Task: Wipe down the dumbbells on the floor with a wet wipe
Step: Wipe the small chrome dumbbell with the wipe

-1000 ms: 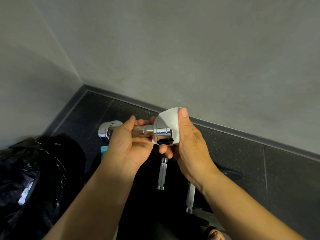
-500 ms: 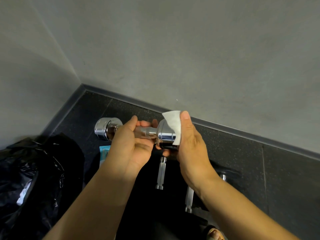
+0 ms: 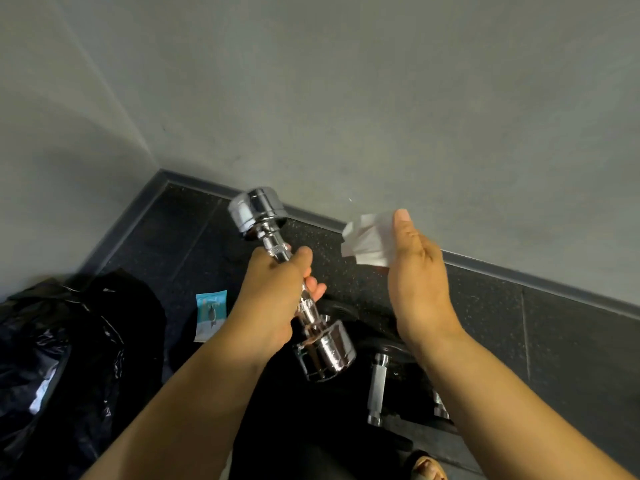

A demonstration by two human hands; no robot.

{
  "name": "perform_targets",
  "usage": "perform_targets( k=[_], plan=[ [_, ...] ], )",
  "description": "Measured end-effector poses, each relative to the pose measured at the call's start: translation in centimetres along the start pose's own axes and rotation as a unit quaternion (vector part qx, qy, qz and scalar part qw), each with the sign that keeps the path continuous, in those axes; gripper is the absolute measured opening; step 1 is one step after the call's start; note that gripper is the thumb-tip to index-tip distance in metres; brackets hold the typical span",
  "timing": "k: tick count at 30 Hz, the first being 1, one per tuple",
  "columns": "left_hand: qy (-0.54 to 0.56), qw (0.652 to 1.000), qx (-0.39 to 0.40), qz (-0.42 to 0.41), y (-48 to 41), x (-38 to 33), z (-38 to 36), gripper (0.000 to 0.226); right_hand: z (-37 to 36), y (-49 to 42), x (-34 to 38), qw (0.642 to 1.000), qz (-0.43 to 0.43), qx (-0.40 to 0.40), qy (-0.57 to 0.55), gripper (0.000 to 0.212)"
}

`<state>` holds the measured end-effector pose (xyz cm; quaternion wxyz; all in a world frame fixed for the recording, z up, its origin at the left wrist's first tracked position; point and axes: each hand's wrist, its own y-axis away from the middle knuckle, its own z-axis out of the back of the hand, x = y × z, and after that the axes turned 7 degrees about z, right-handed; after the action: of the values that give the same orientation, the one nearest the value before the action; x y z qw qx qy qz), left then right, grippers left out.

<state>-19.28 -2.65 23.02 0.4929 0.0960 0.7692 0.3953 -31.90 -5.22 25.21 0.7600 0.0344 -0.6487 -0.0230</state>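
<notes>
- Gripping the handle of the chrome dumbbell (image 3: pixel 310 311), the left hand (image 3: pixel 273 299) has its fingers curled fully round the bar and holds it in the air above the floor (image 3: pixel 554 341).
- The chrome dumbbell is tilted: one head points up and away towards the corner of the grey wall (image 3: pixel 381 98), and the other hangs low, near the person, just right of the left wrist.
- The right hand (image 3: pixel 415 271) is raised to the right of the dumbbell and well apart from it, with the thumb straight along the wet wipe (image 3: pixel 367 242). It pins the wipe against fingers that are hidden behind the palm.
- The wet wipe is white and creased, and it sticks out to the left of the thumb. It touches no metal.
- A second dumbbell (image 3: pixel 375 389) lies on the floor under the right forearm. It has dark plates and a silver handle, and part of it is hidden by the arm.
- A teal wipes packet (image 3: pixel 210 315) lies flat on the floor just left of the left forearm.
- A crumpled black bag (image 3: pixel 52 358) sits at the left edge, near the packet.
- A dark skirting board (image 3: pixel 519 275) runs along the foot of the wall behind both hands.
- A foot (image 3: pixel 427 467) in a sandal shows at the bottom edge, near the second dumbbell.
</notes>
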Motion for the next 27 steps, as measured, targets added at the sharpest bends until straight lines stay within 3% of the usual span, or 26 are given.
perform_targets(
  k=[6, 11, 15, 19, 21, 24, 27],
  plan=[
    [-0.182, 0.982, 0.033, -0.036, 0.1, 1.6, -0.6, 0.012, 0.1, -0.2, 0.6, 0.997, -0.056, -0.005, -0.050, 0.065],
    [-0.266, 0.957, 0.093, -0.066, 0.4, 2.7, -1.3, 0.008, -0.5, 0.6, 0.5, 0.985, -0.081, 0.130, -0.075, 0.042],
    [-0.305, 0.944, 0.102, -0.072, 1.2, 2.9, -1.5, 0.014, -0.5, 0.2, -0.4, 0.977, -0.067, 0.200, -0.023, 0.056],
    [-0.363, 0.915, 0.112, -0.139, 1.8, 2.7, -1.5, 0.031, -0.9, -0.2, -1.0, 0.987, -0.063, 0.136, -0.049, 0.041],
    [-0.375, 0.909, 0.114, -0.143, 1.9, 2.7, -1.3, 0.032, -1.1, -0.3, -1.0, 0.984, -0.087, 0.113, -0.103, 0.046],
    [-0.358, 0.916, 0.139, -0.113, 2.0, 2.4, -1.2, 0.017, -1.3, -0.4, -0.7, 0.966, -0.148, 0.100, -0.188, 0.051],
    [-0.279, 0.940, 0.185, -0.063, 2.0, 1.8, -1.1, 0.015, -1.1, -0.7, -0.5, 0.933, -0.198, 0.138, -0.268, 0.051]
  ],
)
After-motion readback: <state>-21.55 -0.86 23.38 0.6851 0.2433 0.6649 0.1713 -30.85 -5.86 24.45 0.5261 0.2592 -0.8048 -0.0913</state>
